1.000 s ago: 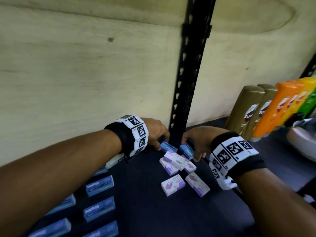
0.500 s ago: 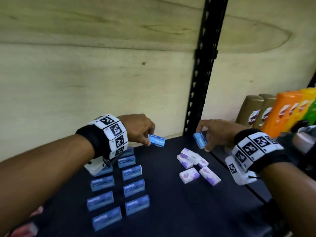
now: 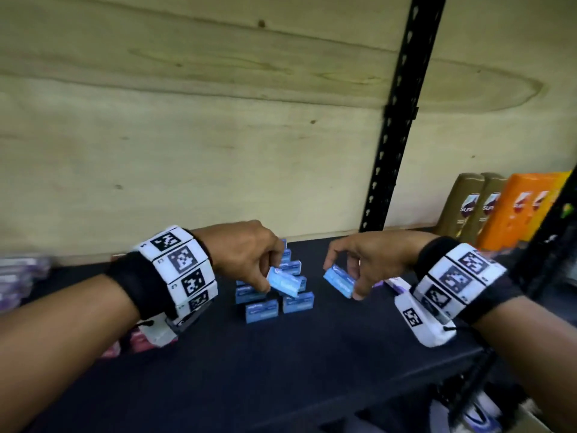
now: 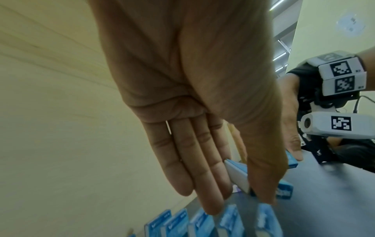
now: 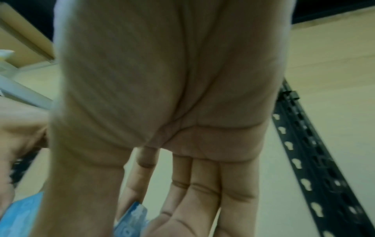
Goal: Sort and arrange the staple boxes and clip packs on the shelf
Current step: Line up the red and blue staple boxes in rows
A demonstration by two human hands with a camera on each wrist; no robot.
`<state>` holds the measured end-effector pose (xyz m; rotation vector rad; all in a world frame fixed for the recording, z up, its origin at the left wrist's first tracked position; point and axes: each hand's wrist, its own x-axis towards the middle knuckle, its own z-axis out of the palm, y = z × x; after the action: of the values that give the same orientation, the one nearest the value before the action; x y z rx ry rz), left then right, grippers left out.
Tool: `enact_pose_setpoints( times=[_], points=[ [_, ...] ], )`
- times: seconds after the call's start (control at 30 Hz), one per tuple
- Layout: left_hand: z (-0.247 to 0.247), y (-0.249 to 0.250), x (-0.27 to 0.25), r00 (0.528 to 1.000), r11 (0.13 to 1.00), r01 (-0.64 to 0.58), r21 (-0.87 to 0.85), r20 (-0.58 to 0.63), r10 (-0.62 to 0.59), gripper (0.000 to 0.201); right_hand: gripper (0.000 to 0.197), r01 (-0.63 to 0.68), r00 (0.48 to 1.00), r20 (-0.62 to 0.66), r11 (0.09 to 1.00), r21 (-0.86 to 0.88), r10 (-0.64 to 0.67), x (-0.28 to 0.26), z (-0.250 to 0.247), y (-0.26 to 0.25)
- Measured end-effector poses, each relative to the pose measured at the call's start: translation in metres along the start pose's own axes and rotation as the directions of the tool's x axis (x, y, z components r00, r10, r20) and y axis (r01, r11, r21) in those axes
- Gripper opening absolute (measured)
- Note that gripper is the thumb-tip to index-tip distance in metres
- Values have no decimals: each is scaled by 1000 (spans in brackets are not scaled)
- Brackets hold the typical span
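Both hands had swung away from the black upright post (image 3: 393, 126) since a second earlier, when they were reaching among the purple-and-white packs at its foot; now each carried a blue box toward the group of blue staple boxes (image 3: 274, 295) standing in two rows on the dark shelf (image 3: 281, 370), left of the post. Nearest me, the left hand (image 3: 246, 251) pinched one blue box (image 3: 282, 284) between thumb and fingertips, hovering tilted just over the near end of the rows, not yet set down; from the left wrist view its other fingers (image 4: 182, 168) lay fairly straight beside the pinch. Just to the right of it, between the rows and the post, the right hand (image 3: 371, 260) pinched a second blue box (image 3: 338, 281) the same way, clear of the shelf. Behind that hand, nearer the post's foot, a purple-and-white pack (image 3: 398, 284) peeked out, so the clip packs seemed to stay in their own cluster. Farther right, past the post, brown and orange bottles (image 3: 487, 210) stood against the plywood back wall (image 3: 187, 151). I judged that the stray blue boxes had been pulled out of the purple cluster, so the sorting was well along; what remained was to place these two upright at the ends of the rows without knocking over the boxes already standing.
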<state>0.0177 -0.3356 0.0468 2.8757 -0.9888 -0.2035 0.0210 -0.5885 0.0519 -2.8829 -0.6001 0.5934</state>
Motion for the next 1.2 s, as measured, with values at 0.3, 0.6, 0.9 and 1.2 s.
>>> enact_pose_setpoints(
  times=[0.3,0.6,0.9,1.2],
  points=[
    [46,5,-42,997,998,28,-61,67,-24,28,59,62,991,123,990,-129,-46,-1,46,-33],
    [64,-3,-56,990,955,126,-268,88,-106,36,62,135,990,72,967,-217,-122,-6,64,-49],
    [68,-1,-66,981,950,190,-248,92,-172,33,70,97,995,13,994,-57,-97,-16,72,-39],
    [65,3,-73,978,970,196,-143,101,-183,21,29,-31,996,-88,999,44,35,-18,78,-29]
  ],
)
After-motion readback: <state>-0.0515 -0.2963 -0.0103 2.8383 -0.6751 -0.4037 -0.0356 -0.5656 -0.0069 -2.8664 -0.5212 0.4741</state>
